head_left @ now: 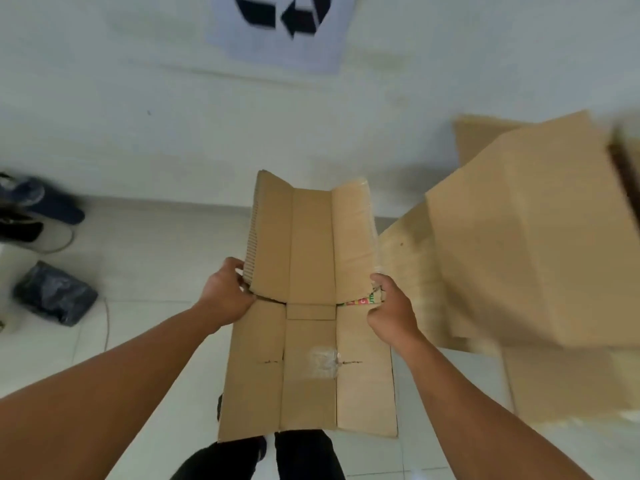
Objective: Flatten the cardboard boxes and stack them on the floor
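At waist height before the standing person: 1 flattened box [308, 375], brown cardboard, held over the tiled floor [138, 271], not yet laid down.

Hands: 2. Left hand [227, 292] grips the box's left edge at the cross fold, fingers curled round the corrugated rim. Right hand [391, 313] grips the right edge at the same fold, fingers clenched on the card.

Right of them: 1 big box [536, 237], unflattened and blurred, sitting over flat cardboard sheets [408, 271] on the floor. Sheet count cannot be told.

Left, by the wall [138, 98]: 1 blue shoe [24, 194], 1 black-and-white shoe [34, 233], 1 dark plastic bag [55, 294]. On the wall: 1 paper sign [280, 26] with a recycling mark.

Under the held box: 2 legs in dark trousers [304, 455]. The box hides most of them.

Long axis of the flattened box runs from the person toward the wall. Near half roughly level. Far half bent upward at the fold, its side panels curling inward. Patch of clear tape on the near middle panel.
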`<state>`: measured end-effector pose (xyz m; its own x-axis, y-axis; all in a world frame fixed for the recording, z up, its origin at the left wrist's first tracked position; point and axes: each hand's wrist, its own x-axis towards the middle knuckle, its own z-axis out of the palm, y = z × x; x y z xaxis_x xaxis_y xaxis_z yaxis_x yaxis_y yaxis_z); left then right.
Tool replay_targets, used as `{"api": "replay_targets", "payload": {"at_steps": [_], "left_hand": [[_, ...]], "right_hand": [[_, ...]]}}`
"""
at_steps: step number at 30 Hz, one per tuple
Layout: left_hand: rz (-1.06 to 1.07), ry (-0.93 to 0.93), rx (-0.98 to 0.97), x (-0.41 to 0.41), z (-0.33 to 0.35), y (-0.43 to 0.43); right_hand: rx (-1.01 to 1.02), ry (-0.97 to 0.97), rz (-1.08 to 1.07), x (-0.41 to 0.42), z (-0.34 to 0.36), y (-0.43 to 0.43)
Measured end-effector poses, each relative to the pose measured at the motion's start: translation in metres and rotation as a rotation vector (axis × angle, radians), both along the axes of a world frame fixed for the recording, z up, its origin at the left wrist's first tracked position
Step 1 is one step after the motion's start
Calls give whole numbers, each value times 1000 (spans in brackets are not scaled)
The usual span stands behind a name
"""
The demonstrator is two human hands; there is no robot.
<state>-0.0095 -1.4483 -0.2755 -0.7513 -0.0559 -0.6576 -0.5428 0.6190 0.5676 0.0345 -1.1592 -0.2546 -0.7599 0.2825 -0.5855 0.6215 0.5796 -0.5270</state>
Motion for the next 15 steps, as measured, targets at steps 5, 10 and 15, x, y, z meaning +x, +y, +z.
{"api": "replay_targets", "payload": {"at_steps": [5, 10, 15], "left_hand": [[-127, -8, -147, -8, -128, 0], [-135, -4, -175, -26, -261, 10], [-142, 39, -201, -46, -379, 13]], "right_hand": [[-7, -49, -58, -12, -131, 5], [-8, -41, -138, -31, -268, 10], [-30, -4, -224, -56, -391, 16]]}}
